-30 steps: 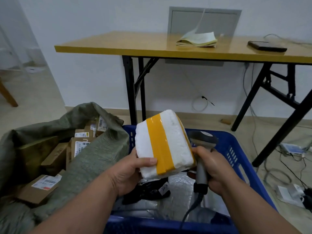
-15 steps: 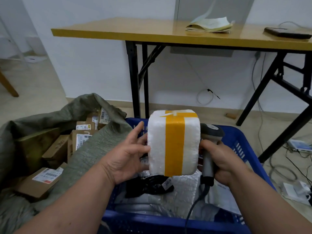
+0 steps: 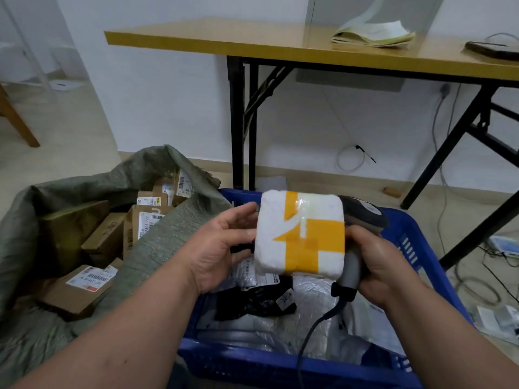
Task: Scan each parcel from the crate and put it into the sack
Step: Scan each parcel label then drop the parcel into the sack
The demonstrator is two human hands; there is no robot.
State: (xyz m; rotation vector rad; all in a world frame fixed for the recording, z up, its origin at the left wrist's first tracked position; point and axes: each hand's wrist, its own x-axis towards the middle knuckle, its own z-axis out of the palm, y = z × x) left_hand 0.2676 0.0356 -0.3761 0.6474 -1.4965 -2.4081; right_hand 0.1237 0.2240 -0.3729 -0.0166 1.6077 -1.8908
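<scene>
A white foam parcel (image 3: pixel 300 234) crossed with yellow tape is held above the blue crate (image 3: pixel 415 248). My left hand (image 3: pixel 222 248) grips its left side with fingers spread along the edge. My right hand (image 3: pixel 373 265) presses the parcel's right side while holding the grey barcode scanner (image 3: pixel 362 217), whose cable drops into the crate. No label shows on the face turned to me. The crate holds silver and black bagged parcels (image 3: pixel 264 301). At the left lies the open green sack (image 3: pixel 157 242) with several brown cardboard parcels (image 3: pixel 81 287) inside.
A yellow-topped folding table (image 3: pixel 252 40) with black legs stands behind the crate, carrying a notebook (image 3: pixel 373 35) and a dark device (image 3: pixel 491 49). Cables and small white devices (image 3: pixel 502 245) lie on the floor at the right. A wooden chair leg (image 3: pixel 16 119) shows far left.
The parcel has been turned in both hands, and a face with crossed yellow tape now points at me instead of a single stripe. The view has shifted down and left.
</scene>
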